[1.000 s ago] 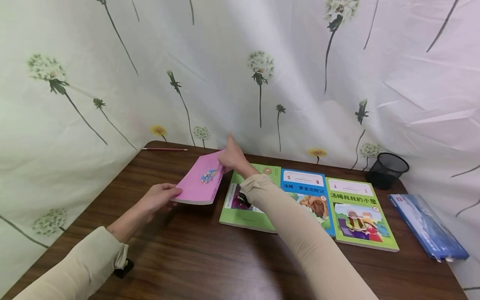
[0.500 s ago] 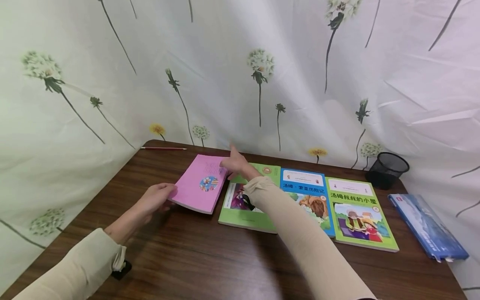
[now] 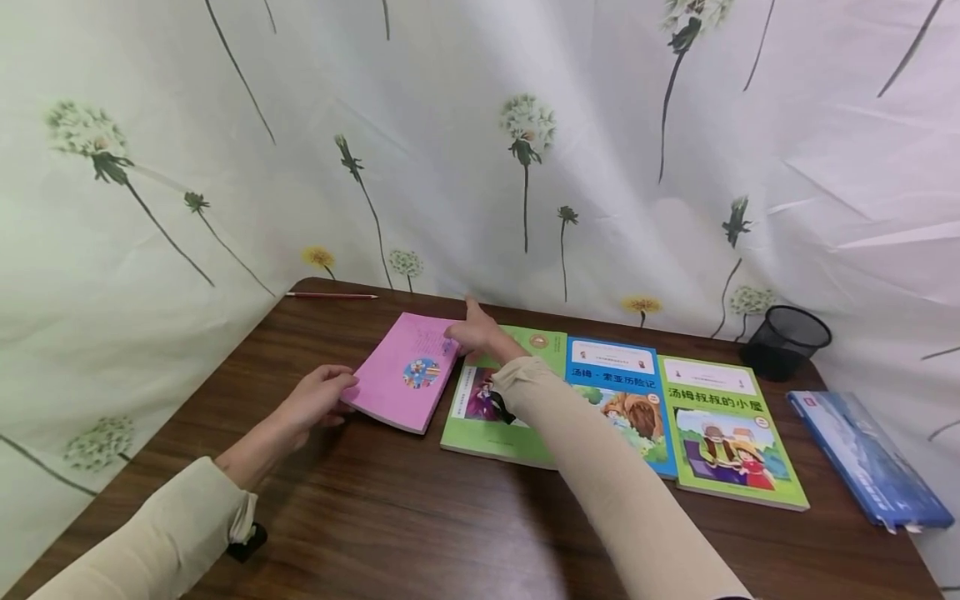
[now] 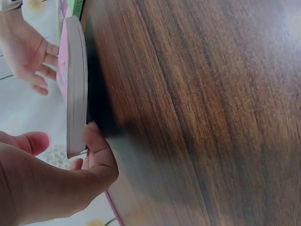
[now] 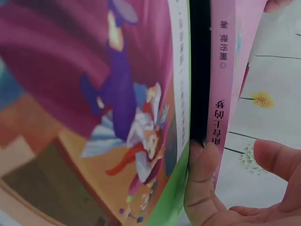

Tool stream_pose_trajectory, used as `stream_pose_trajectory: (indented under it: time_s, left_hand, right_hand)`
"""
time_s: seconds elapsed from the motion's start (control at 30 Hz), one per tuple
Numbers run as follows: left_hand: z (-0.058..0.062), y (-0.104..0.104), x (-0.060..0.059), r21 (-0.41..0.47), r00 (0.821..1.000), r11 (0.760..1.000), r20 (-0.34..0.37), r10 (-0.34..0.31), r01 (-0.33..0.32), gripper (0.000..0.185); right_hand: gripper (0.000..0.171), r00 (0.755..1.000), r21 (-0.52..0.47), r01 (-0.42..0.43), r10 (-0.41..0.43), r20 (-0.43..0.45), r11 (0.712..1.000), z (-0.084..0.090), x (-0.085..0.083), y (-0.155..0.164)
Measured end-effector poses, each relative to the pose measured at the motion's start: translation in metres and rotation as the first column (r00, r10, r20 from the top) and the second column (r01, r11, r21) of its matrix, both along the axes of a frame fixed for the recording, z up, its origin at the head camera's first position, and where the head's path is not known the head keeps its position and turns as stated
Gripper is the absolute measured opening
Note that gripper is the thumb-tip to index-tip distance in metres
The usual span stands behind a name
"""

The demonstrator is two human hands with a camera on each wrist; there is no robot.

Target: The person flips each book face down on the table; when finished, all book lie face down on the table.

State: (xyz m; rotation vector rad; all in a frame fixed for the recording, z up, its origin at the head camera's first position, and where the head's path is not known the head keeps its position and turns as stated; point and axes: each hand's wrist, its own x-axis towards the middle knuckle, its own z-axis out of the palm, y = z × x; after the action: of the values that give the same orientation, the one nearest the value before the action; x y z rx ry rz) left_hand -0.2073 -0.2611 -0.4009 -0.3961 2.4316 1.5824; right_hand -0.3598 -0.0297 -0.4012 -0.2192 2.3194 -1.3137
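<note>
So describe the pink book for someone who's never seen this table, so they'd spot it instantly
On the brown table, find the leftmost green book. The pink book is just to its left, between the person's left hand and right hand. Among the books, it alone is pink, with a round, colourful picture.

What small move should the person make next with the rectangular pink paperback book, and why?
With the left hand, probably lower the pink paperback book flat onto the brown wood-grain table: in the left wrist view, a fingertip is under its corner and dark shadow lies beneath its edge, while the green illustrated book lies flat.
</note>
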Motion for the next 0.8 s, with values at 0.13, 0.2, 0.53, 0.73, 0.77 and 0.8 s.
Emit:
stream_pose_trajectory:
  time_s: [0.13,0.2,0.53,0.73,0.77,0.8]
  left_hand:
    - [-0.0015,-0.0013,-0.0002,-0.004,1.000,1.000,0.011,-0.001,0.001,0.057]
    - [-0.0026,-0.0017,-0.0001,-0.012,1.000,1.000,0.016,-0.009,0.010,0.056]
    - [-0.0037,-0.0010,-0.0007,-0.063,0.999,0.997,0.025,-0.032,0.034,0.055]
    - [-0.0039,-0.0037,-0.0007,-0.107,0.996,0.991,0.038,-0.076,0.080,0.056]
    - [-0.0041,-0.0040,-0.0005,-0.108,0.996,0.991,0.038,-0.080,0.083,0.056]
    - [-0.0045,-0.0040,-0.0002,-0.108,0.996,0.991,0.039,-0.080,0.084,0.056]
  right_hand:
    - [0.088,1.000,-0.003,-0.005,0.005,0.001,1.000,-0.0013,-0.0026,-0.0020]
    - [0.088,1.000,0.003,-0.015,0.015,-0.002,1.000,-0.0011,-0.0033,-0.0034]
    - [0.087,0.997,0.032,-0.070,0.071,-0.012,0.997,0.0029,-0.0059,-0.0070]
    - [0.085,0.996,0.083,-0.085,0.086,-0.012,0.993,0.0024,-0.0098,-0.0066]
    - [0.085,0.996,0.090,-0.086,0.087,-0.009,0.992,0.0021,-0.0102,-0.0068]
    - [0.085,0.996,0.093,-0.087,0.088,-0.005,0.992,0.0020,-0.0104,-0.0070]
